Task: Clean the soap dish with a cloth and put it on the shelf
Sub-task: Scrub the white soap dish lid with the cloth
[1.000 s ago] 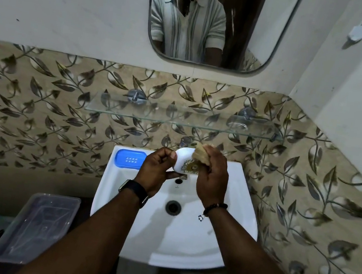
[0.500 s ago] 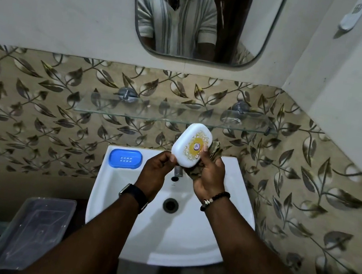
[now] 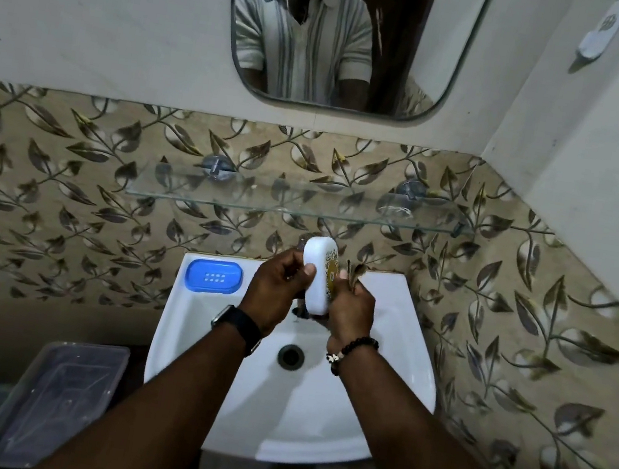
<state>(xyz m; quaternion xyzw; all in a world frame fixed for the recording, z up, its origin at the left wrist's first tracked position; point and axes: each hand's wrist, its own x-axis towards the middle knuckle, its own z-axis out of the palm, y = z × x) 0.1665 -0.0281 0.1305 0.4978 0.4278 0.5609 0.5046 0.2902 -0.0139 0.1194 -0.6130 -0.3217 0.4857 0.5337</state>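
A white oval soap dish (image 3: 317, 274) with a gold pattern on its face stands on edge above the back of the basin. My left hand (image 3: 278, 287) grips its left side, thumb on the white rim. My right hand (image 3: 352, 309) presses against its patterned face and holds a brownish cloth (image 3: 355, 274), of which only a bit sticks out above the fingers. The glass shelf (image 3: 296, 202) runs along the tiled wall just above the dish and is bare.
A white wash basin (image 3: 364, 417) with a drain (image 3: 291, 356) lies below my hands. A blue soap tray (image 3: 214, 276) sits on its back left corner. A clear plastic box (image 3: 50, 400) stands at lower left. A mirror (image 3: 347, 33) hangs above.
The soap dish has turned from facing me to standing on edge and has come down a little. My right hand has moved onto its patterned face with the cloth.
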